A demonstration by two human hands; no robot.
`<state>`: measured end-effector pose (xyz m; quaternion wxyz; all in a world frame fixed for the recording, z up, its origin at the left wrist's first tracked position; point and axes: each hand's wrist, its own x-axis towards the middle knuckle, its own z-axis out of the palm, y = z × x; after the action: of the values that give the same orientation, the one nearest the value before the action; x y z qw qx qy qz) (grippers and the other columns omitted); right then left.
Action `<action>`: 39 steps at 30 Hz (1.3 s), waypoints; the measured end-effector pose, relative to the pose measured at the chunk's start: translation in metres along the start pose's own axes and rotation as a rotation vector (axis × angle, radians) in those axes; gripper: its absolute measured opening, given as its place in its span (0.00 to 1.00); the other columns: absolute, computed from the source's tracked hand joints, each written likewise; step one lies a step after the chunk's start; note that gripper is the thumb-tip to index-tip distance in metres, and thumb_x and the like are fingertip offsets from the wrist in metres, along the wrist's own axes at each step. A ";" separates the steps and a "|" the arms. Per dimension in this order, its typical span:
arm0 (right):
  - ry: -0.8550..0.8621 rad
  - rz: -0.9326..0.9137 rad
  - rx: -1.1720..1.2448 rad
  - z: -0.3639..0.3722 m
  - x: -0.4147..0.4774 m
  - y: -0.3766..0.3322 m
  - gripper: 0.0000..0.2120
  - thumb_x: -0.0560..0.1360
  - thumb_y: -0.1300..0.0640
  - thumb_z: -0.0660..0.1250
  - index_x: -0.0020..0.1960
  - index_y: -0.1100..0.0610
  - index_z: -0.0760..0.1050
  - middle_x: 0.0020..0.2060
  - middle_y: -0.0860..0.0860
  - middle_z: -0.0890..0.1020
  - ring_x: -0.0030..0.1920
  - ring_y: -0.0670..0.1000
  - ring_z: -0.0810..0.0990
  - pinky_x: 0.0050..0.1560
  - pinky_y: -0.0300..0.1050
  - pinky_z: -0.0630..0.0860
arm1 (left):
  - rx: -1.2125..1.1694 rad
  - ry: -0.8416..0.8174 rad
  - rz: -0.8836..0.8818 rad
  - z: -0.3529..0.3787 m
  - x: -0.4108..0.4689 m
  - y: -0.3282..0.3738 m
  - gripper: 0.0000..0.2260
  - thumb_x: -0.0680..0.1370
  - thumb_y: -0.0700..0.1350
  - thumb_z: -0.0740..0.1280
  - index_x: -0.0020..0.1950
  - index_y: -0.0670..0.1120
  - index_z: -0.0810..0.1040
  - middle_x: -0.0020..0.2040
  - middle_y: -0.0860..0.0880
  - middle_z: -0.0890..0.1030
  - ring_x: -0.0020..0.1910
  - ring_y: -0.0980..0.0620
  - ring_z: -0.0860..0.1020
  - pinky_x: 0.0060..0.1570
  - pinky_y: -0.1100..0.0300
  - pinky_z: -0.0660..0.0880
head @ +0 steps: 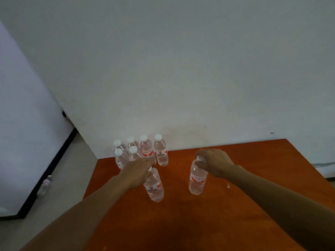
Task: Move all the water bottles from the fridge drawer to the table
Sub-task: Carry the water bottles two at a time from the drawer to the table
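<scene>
Two clear water bottles with red-and-white labels stand upright on the orange-brown table [235,205]. My left hand [137,173] grips the neck of the left bottle [154,188], hiding its cap. My right hand [213,163] holds the right bottle [197,180] by its white cap. Behind them, at the table's far left corner by the wall, several more bottles [145,151] of the same kind stand upright in a tight cluster.
A white fridge [23,142] with a dark bottom edge stands at the left. One more bottle [44,185] stands on the grey floor beside it. A small pale crumb [228,185] lies on the table right of the right bottle.
</scene>
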<state>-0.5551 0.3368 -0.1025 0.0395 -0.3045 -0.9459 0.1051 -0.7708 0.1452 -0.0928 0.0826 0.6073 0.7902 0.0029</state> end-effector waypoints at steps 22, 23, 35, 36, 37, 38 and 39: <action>-0.097 -0.124 -0.074 0.072 0.206 -0.016 0.17 0.80 0.46 0.60 0.67 0.49 0.69 0.57 0.53 0.76 0.50 0.53 0.78 0.47 0.46 0.75 | 0.273 -0.038 0.078 0.038 0.142 -0.089 0.16 0.79 0.45 0.64 0.67 0.50 0.67 0.68 0.46 0.72 0.66 0.45 0.70 0.68 0.45 0.65; -0.086 -0.116 -0.068 0.075 0.207 -0.018 0.17 0.80 0.46 0.60 0.66 0.49 0.69 0.57 0.53 0.77 0.49 0.53 0.78 0.46 0.45 0.74 | 0.240 -0.029 0.061 0.039 0.143 -0.092 0.17 0.79 0.45 0.64 0.67 0.50 0.68 0.69 0.46 0.72 0.67 0.45 0.70 0.69 0.44 0.65; -0.104 0.096 0.107 0.074 0.183 -0.027 0.26 0.77 0.48 0.67 0.72 0.51 0.63 0.61 0.53 0.78 0.53 0.53 0.80 0.54 0.48 0.78 | 0.040 0.117 0.000 0.032 0.120 -0.100 0.17 0.80 0.47 0.60 0.69 0.51 0.68 0.68 0.49 0.72 0.65 0.48 0.72 0.66 0.52 0.67; -0.102 0.128 0.102 0.071 0.175 -0.028 0.27 0.77 0.49 0.67 0.72 0.51 0.62 0.61 0.53 0.78 0.53 0.53 0.80 0.54 0.49 0.78 | 0.024 0.134 0.008 0.028 0.116 -0.100 0.16 0.81 0.48 0.59 0.69 0.51 0.69 0.67 0.49 0.72 0.64 0.49 0.72 0.66 0.53 0.68; -0.099 0.157 0.097 0.068 0.165 -0.028 0.27 0.77 0.49 0.67 0.72 0.51 0.62 0.62 0.53 0.77 0.54 0.54 0.80 0.55 0.49 0.78 | 0.009 0.146 0.021 0.023 0.112 -0.098 0.15 0.81 0.48 0.59 0.68 0.50 0.70 0.66 0.49 0.73 0.63 0.49 0.73 0.64 0.53 0.69; -0.097 0.190 0.096 0.065 0.154 -0.028 0.27 0.77 0.49 0.67 0.72 0.51 0.62 0.62 0.54 0.77 0.55 0.54 0.79 0.55 0.49 0.78 | -0.008 0.149 0.039 0.019 0.108 -0.095 0.14 0.81 0.48 0.59 0.66 0.50 0.71 0.65 0.50 0.74 0.61 0.50 0.74 0.62 0.54 0.70; -0.098 0.226 0.096 0.062 0.141 -0.027 0.27 0.77 0.49 0.67 0.72 0.52 0.63 0.62 0.54 0.77 0.56 0.54 0.79 0.56 0.50 0.78 | -0.029 0.147 0.061 0.016 0.103 -0.091 0.14 0.81 0.48 0.58 0.65 0.49 0.72 0.64 0.50 0.75 0.60 0.51 0.75 0.60 0.55 0.72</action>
<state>-0.6937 0.3867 -0.1550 -0.0045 -0.4014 -0.9002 0.1689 -0.8817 0.2188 -0.1310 0.0330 0.6280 0.7750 0.0614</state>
